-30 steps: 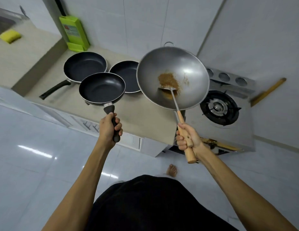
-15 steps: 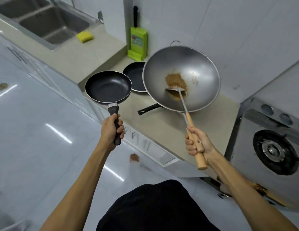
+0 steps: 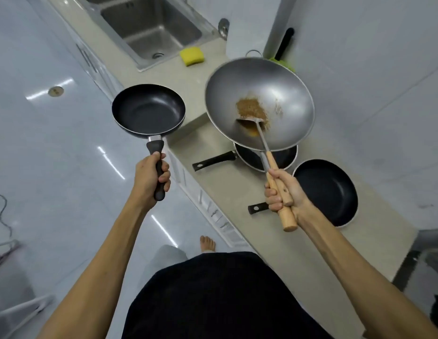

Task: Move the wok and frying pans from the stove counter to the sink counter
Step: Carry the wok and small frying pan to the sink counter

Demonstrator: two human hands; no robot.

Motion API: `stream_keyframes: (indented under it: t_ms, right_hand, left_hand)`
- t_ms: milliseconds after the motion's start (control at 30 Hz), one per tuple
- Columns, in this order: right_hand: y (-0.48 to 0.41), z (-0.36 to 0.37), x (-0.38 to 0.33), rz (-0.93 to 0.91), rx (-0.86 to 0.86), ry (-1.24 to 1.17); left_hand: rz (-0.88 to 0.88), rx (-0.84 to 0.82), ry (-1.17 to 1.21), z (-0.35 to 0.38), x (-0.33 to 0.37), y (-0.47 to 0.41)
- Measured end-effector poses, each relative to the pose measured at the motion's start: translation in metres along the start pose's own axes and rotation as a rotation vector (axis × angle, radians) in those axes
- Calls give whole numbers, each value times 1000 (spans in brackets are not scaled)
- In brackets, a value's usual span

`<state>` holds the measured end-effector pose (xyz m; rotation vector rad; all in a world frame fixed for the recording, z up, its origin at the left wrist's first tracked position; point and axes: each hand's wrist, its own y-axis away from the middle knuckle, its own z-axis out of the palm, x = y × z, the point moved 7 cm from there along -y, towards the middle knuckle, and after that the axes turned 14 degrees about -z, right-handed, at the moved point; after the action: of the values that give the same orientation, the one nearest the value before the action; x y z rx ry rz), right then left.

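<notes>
Looking down from head height, two bare forearms are seen reaching forward over a pale table that runs diagonally through a tiled kitchen. A small black frying pan (image 3: 148, 109) is held level in the air by the left hand (image 3: 150, 181); its fingers (image 3: 165, 177) are wrapped tight around the black handle, with the pan's bowl well ahead of the knuckles and out over the table edge and floor. A large grey wok (image 3: 259, 104) is held up by the right hand (image 3: 285, 194), whose fingers (image 3: 274, 199) are clamped around the long wooden handle near its end, the bowl raised well beyond them. A patch of brown crumbs (image 3: 251, 110) and a metal spatula (image 3: 252, 124) are carried inside the wok. Two more black pans rest on the table: one pan (image 3: 254, 160) is partly hidden beneath the wok, and another pan (image 3: 328, 189) lies just right of the right hand. Farther along, a steel sink (image 3: 152, 33) is set into the table, with a yellow sponge (image 3: 191, 55) beside it.
</notes>
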<state>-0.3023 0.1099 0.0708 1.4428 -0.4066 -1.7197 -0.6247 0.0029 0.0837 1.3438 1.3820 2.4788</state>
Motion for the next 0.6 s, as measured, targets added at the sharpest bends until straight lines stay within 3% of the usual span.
stream_keyframes:
  t_ms: [300, 600]
  right_hand:
    - [-97, 125, -58, 32, -63, 59]
    - [-184, 284, -101, 42, -49, 4]
  left_hand:
    - [13, 15, 77, -46, 100, -84]
    - [-20, -2, 33, -157, 244, -173]
